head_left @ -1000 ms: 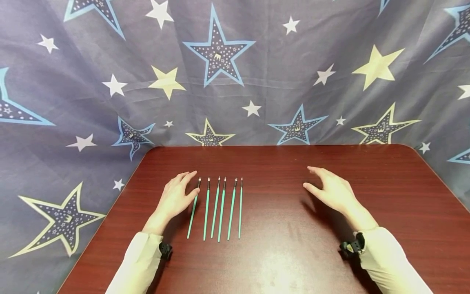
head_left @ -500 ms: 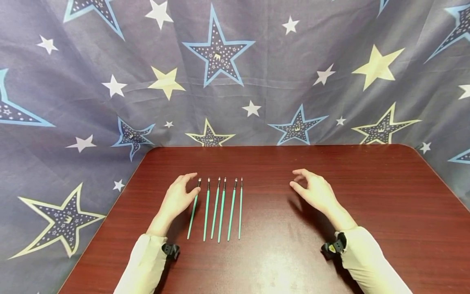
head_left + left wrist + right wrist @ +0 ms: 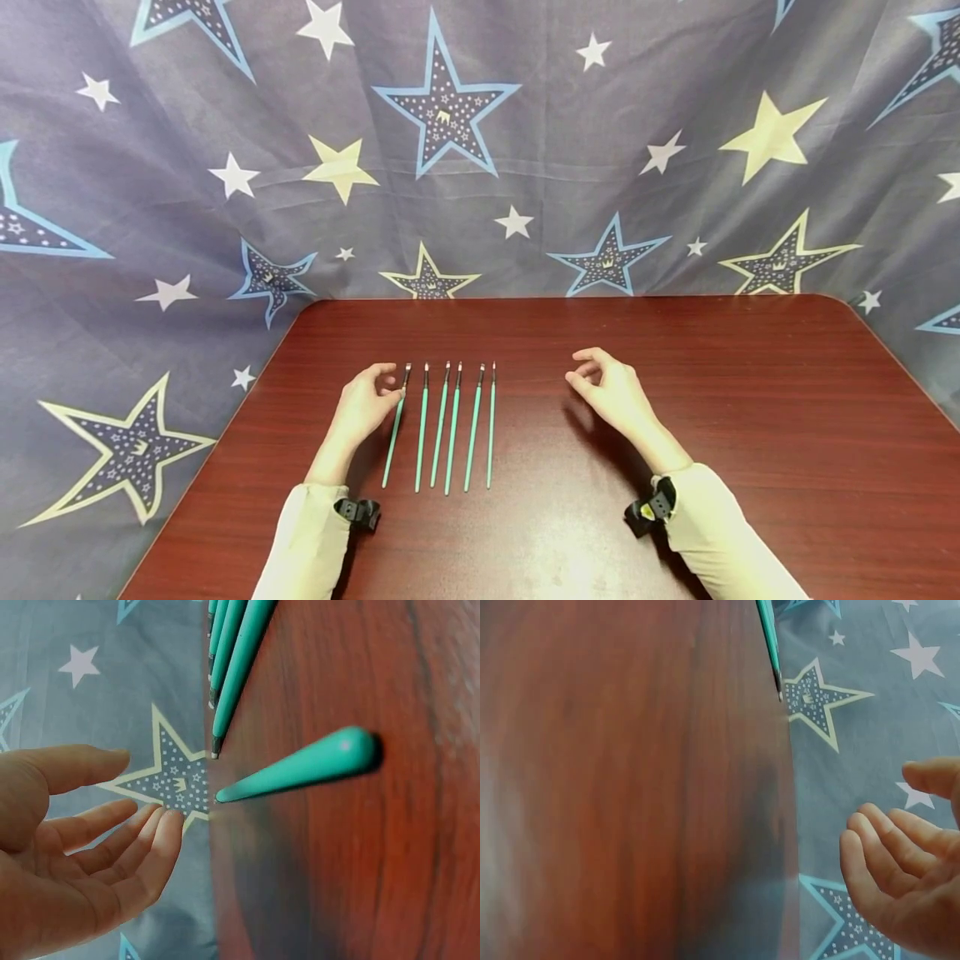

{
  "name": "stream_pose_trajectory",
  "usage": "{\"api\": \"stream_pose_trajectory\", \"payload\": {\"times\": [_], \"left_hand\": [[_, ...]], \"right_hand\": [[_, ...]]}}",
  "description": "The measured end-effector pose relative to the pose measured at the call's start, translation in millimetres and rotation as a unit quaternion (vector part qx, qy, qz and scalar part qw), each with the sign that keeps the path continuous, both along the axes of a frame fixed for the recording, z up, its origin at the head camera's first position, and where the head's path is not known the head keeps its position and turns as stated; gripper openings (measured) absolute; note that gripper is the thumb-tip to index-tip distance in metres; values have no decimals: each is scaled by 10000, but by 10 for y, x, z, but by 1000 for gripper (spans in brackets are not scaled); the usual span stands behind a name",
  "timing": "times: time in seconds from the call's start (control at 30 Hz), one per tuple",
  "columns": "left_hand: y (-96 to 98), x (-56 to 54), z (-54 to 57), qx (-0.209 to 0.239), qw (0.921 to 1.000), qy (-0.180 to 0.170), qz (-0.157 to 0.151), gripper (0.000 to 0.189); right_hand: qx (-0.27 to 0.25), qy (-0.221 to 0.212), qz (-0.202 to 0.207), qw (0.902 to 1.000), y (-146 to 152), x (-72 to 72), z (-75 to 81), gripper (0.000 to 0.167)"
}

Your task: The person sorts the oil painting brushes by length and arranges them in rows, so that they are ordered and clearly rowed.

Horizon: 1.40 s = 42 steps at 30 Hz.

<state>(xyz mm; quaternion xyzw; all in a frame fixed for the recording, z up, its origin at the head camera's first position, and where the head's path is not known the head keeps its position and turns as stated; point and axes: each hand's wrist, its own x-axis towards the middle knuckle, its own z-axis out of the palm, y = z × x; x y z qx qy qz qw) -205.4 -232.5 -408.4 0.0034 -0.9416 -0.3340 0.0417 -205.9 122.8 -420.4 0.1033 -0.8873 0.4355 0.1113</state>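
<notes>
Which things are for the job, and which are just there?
For the job, it seems:
six green paintbrushes
left hand
right hand

Just around it:
red-brown table
starry cloth
black wrist gear
pale sleeves

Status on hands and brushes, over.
Left hand empty, beside leftmost paintbrush. Right hand empty, farther off. Six paintbrushes lying side by side. No obstacle visible.

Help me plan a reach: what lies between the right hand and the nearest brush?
In the head view, only bare table lies between the right hand and that brush.
</notes>
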Motion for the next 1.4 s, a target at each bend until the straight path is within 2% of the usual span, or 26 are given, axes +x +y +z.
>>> {"api": "stream_pose_trajectory", "payload": {"times": [0.33,0.6,0.73,0.97,1.2,1.4], "left_hand": [[-41,12,-49,731,9944,-763,69,47],[-76,19,-129,1376,9808,-1379,133,46],[-97,20,-158,1277,9816,-1412,166,46],[-108,15,-168,1125,9845,-1319,254,44],[-73,16,-145,1156,9811,-1500,387,45],[-57,4,-142,1178,9799,-1576,329,46]], "right_hand": [[-351,-773,334,9958,-223,2,-50,34],[-816,-1462,660,9837,-424,-7,-37,40],[-958,-1730,781,9771,-524,-5,-47,41],[-723,-1920,942,9742,-705,-1,-54,41],[-717,-2071,1050,9700,-852,-21,-89,38],[-660,-2216,1008,9677,-930,-48,-122,40]]}}
